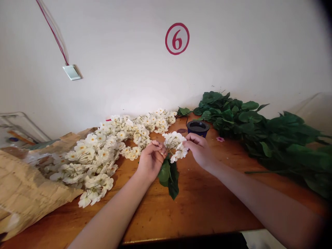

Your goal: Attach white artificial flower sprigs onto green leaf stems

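A small bunch of white artificial flowers [174,141] is held up over the wooden table between my two hands. My left hand [152,159] is closed around its stem, just left of the blossoms. Green leaves [169,176] hang below that hand. My right hand [197,148] pinches the blossoms at their right edge, with the fingertips partly hidden behind the petals. Beyond my right hand stands a dark round pot [198,127] with a black rim.
White flower sprays [101,148] lie heaped on the left, spilling from brown paper wrapping [31,190]. Green leafy stems [259,128] are piled along the right. A small pink flower [220,139] lies on the wooden table [202,204]. The wall [124,58] rises behind.
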